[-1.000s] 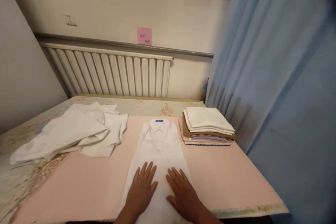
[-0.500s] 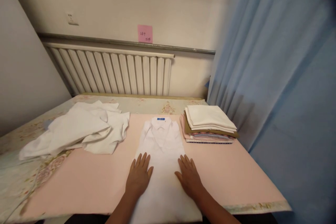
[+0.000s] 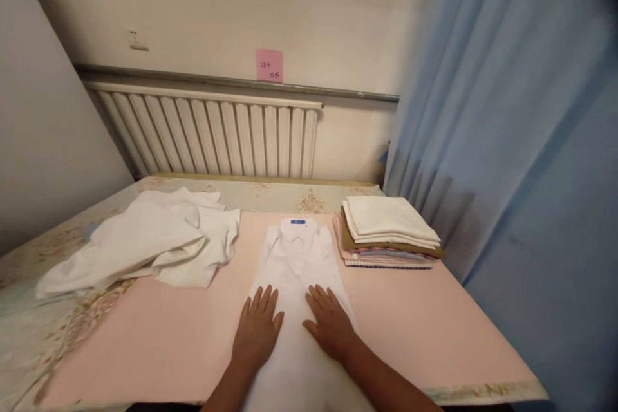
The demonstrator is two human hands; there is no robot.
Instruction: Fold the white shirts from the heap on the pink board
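A white shirt [image 3: 297, 270], its sides folded in to a long narrow shape, lies flat with its collar at the far end and a blue label inside the neck. My left hand [image 3: 257, 327] rests flat along the shirt's left edge, fingers spread. On the right part of the shirt, my right hand [image 3: 332, 323] lies palm down, fingers pointing away from me and also spread. Neither hand grips the cloth. The shirt's near end runs out of view between my forearms.
A pink cloth [image 3: 183, 341] covers the near part of the floral sheet [image 3: 270, 188]. Crumpled white clothing [image 3: 149, 232] lies at left. A stack of folded garments [image 3: 391, 225] stands at right. Beyond are a radiator [image 3: 217, 132] and a blue curtain [image 3: 483, 109].
My right hand has slid left, from the shirt's right edge in toward its middle. My left hand stays at the left edge. The view has shifted slightly.
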